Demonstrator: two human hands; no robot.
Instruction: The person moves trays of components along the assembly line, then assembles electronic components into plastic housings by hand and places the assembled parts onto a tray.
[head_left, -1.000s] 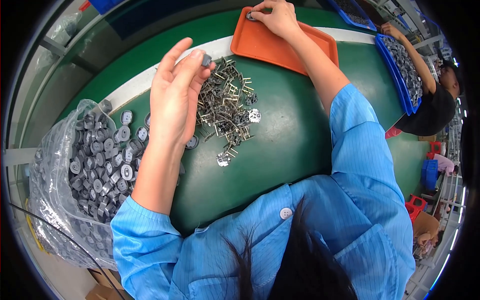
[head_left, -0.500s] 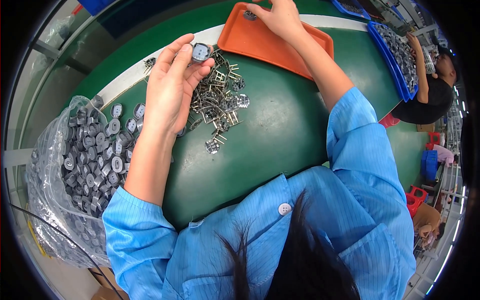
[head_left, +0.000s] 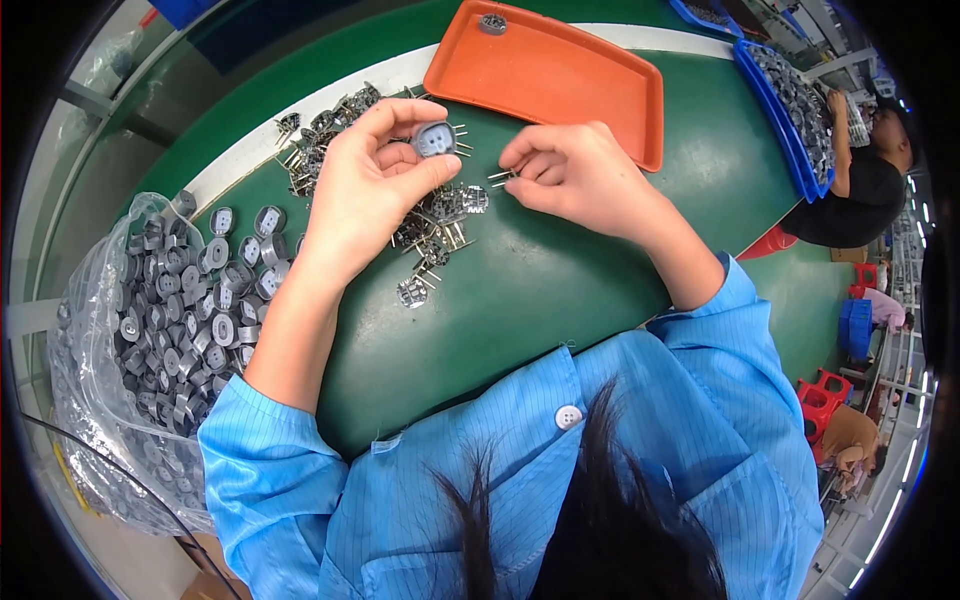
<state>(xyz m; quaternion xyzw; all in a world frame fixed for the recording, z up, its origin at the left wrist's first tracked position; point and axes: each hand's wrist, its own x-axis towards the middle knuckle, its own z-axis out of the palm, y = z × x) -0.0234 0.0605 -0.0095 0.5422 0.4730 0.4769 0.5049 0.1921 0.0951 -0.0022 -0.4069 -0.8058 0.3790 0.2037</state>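
1. One grey round part (head_left: 435, 139) now sits pinched between thumb and fingertips of my left hand (head_left: 370, 185), above the green table (head_left: 520, 300) at twelve o'clock.
2. My right hand (head_left: 575, 175) has come back from the orange tray (head_left: 550, 75) and nips a small pin piece (head_left: 500, 178); I judge joining is next.
3. Loose pinned parts (head_left: 440, 230) lie beneath.
4. That tray holds one finished piece (head_left: 492, 22); the clear bag (head_left: 110, 330) at nine o'clock brims with grey caps.

One orange tray (head_left: 560, 80), two blue trays (head_left: 790, 130), one plastic bag (head_left: 90, 330), and two hands (head_left: 370, 190) at work.
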